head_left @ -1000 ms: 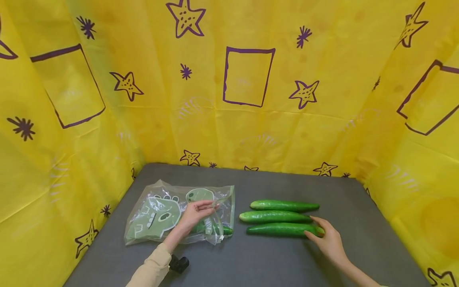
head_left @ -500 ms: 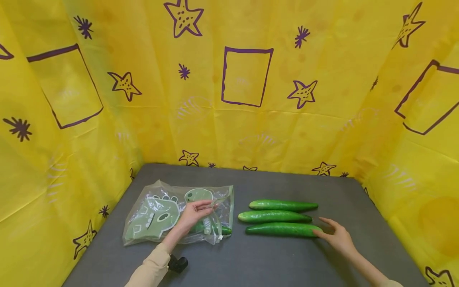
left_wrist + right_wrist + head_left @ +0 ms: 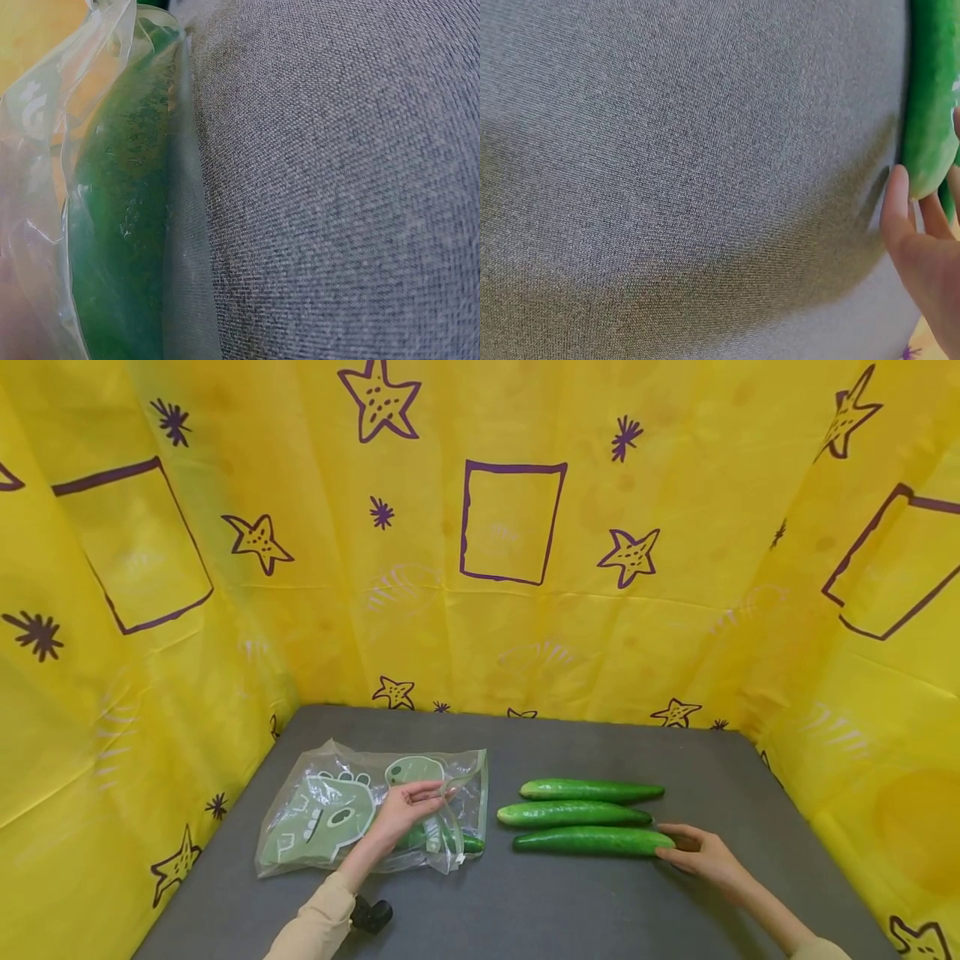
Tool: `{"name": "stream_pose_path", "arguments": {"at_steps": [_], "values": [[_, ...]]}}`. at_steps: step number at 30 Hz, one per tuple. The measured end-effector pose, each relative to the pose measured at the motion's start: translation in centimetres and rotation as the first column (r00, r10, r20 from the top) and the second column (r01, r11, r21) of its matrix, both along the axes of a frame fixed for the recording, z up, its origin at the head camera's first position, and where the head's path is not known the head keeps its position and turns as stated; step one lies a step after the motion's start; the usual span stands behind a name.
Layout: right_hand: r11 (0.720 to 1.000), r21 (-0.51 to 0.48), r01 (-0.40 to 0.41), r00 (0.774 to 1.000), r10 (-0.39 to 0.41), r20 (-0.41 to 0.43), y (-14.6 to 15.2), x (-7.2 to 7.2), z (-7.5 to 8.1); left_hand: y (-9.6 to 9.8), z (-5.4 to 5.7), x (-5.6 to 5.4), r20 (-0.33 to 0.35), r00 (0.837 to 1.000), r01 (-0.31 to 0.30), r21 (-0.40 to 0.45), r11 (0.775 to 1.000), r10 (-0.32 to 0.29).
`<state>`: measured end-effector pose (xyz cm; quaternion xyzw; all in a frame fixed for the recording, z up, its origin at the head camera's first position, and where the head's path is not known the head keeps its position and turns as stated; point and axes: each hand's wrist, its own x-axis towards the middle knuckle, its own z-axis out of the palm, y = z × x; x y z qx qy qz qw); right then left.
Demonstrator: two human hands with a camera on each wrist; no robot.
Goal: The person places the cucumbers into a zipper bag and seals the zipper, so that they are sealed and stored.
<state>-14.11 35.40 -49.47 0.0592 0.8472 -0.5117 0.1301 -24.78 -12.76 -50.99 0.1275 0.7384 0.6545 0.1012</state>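
Three green cucumbers lie side by side on the grey table: a far one point(image 3: 592, 790), a middle one point(image 3: 573, 814) and a near one point(image 3: 588, 841). My right hand point(image 3: 705, 857) holds the near cucumber's right end between thumb and fingers; in the right wrist view the thumb point(image 3: 896, 191) lies along the tip of that cucumber point(image 3: 930, 97). To the left lies a clear zip bag point(image 3: 315, 818) with green cartoon prints. My left hand point(image 3: 405, 814) pinches the upper layer of its open right side. Another cucumber point(image 3: 124, 210) shows inside the bag.
A small black object point(image 3: 371, 914) sits beside the left sleeve point(image 3: 318, 914) near the front of the grey table point(image 3: 540, 910). Yellow curtains point(image 3: 525, 635) with purple drawings close off the back and both sides.
My right hand has slid right along the near cucumber to its end, spread slightly, then closed in around the tip. The left hand stays at the bag opening.
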Motion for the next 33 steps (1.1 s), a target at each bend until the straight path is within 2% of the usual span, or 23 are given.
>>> {"name": "stream_pose_path", "arguments": {"at_steps": [5,13,18,25,33], "values": [[0.997,-0.046,-0.060,0.998,0.060,-0.001,0.3,-0.3,-0.2,0.0,-0.1,0.0,0.000,1.000,-0.005,0.000,1.000,0.005],[0.994,-0.012,-0.105,0.994,0.105,0.002,0.8,-1.0,-0.2,0.1,0.0,0.1,0.003,1.000,-0.016,0.005,1.000,0.016],[0.986,-0.017,-0.165,0.986,0.164,-0.023,1.1,-1.3,-0.3,0.1,-0.1,0.1,-0.002,1.000,-0.019,0.009,1.000,0.019],[0.981,-0.006,-0.196,0.980,0.195,-0.029,1.5,-1.4,-0.7,0.2,0.1,0.1,0.025,0.999,-0.021,0.042,0.999,0.020],[0.972,-0.048,-0.229,0.973,0.227,-0.048,1.8,-1.3,-0.8,0.2,0.2,0.1,0.018,1.000,-0.023,0.014,1.000,0.023]]}}
